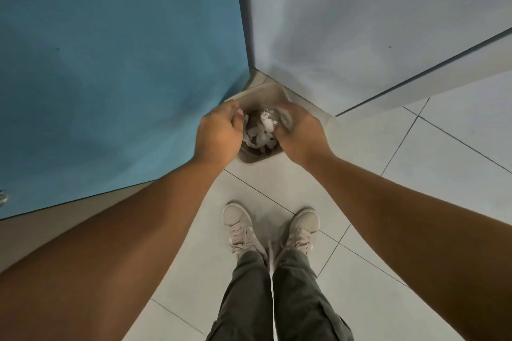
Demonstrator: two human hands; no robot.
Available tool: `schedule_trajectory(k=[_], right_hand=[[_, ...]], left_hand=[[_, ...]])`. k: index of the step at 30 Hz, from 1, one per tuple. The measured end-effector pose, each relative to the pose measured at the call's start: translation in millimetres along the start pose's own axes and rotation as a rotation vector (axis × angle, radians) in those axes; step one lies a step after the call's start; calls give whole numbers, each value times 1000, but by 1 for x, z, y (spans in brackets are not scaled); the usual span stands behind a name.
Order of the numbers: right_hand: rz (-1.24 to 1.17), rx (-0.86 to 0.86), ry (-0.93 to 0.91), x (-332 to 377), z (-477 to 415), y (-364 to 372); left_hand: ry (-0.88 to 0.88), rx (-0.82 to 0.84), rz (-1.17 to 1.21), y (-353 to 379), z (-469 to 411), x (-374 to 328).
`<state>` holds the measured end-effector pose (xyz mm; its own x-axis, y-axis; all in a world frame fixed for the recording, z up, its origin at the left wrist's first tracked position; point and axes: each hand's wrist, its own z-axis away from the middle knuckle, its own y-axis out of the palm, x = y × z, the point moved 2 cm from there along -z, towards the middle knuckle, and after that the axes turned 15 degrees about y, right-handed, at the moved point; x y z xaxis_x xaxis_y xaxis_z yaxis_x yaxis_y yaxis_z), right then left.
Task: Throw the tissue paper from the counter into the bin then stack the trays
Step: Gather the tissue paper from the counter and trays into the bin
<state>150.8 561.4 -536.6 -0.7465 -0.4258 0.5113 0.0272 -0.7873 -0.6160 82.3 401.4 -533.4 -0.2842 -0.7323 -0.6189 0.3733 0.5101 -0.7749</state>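
A small beige bin (264, 89) stands on the floor in the corner between a blue panel and a pale wall. Crumpled white tissue paper (263, 131) lies inside it. Both my hands hover over the bin's opening. My left hand (219, 131) is at the bin's left edge, its fingers curled in with nothing visible in them. My right hand (300, 134) is at the right edge, and its fingers pinch a blurred greyish-white piece of tissue (286, 117) above the opening. No counter or trays are in view.
The blue panel (116, 63) rises close on the left and the pale wall (360, 22) on the right. Light floor tiles (429, 174) spread to the right. My two feet in pale sneakers (241, 227) stand just before the bin.
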Motion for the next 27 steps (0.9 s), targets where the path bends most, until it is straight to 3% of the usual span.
schedule_trajectory(k=[12, 18, 27], right_hand=[[-38, -61, -268, 107, 154, -190], [-20, -144, -486, 174, 229, -271], [-59, -178, -785, 275, 307, -319]], left_hand=[[225, -107, -86, -156, 40, -193], [321, -214, -131, -256, 70, -278], [350, -477, -192, -381, 111, -320]])
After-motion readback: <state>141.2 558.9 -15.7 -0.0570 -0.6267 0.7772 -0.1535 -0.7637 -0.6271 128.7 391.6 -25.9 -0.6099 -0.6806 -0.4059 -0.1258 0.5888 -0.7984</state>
